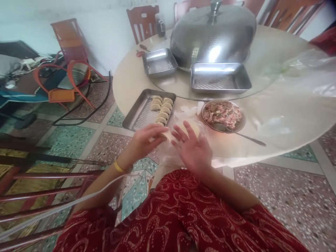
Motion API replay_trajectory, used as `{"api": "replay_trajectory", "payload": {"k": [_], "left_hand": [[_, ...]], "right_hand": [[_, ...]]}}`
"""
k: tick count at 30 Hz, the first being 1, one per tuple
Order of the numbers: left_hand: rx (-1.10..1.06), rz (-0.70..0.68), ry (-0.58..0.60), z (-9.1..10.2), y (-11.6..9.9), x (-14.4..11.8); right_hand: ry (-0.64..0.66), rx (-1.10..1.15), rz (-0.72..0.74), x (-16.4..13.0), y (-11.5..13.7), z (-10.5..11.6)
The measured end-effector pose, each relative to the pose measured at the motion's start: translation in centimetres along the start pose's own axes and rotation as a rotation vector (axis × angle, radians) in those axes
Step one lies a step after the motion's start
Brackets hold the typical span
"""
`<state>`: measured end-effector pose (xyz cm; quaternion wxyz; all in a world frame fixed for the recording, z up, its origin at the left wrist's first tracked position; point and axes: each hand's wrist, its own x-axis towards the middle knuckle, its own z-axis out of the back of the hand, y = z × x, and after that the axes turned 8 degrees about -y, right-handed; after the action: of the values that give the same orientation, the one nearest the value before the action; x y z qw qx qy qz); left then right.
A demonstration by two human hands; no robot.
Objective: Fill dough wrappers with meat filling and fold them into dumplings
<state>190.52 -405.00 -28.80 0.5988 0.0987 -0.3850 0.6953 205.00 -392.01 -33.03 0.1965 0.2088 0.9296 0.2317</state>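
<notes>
My left hand (145,140) and my right hand (193,148) meet over the near edge of a round table (275,52). Both pinch a pale dumpling (168,134) between their fingertips. Just beyond my right hand lies a stack of round dough wrappers (193,127) on clear plastic. A steel tray (136,113) to the left holds a row of folded dumplings (162,110). To the right stands a metal bowl of minced filling (223,113) with a spoon (244,136) resting in it.
Two empty steel trays (159,63) (219,77) and a big domed steel cover (212,35) stand farther back. Wooden chairs (143,22) ring the table's far side. A red chair frame (39,196) is at my left; stacked chairs (67,66) clutter the floor.
</notes>
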Motion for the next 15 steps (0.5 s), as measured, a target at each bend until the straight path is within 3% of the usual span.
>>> {"api": "replay_trajectory", "payload": {"k": [4, 8, 11, 15], "left_hand": [[0.111, 0.233, 0.046, 1.8, 6.9, 2.3], [0.165, 0.321, 0.174, 1.0, 12.6, 4.2], [0.178, 0.354, 0.272, -0.2, 14.9, 4.7], [0.199, 0.37, 0.346, -1.2, 16.4, 4.5]], "right_hand": [[-0.027, -0.072, 0.201, 0.0, 0.9, 2.0], [-0.109, -0.151, 0.314, -0.4, 2.1, 3.7], [-0.144, -0.188, 0.37, -0.5, 2.7, 4.5], [-0.14, -0.205, 0.406, -0.4, 3.1, 5.2]]}}
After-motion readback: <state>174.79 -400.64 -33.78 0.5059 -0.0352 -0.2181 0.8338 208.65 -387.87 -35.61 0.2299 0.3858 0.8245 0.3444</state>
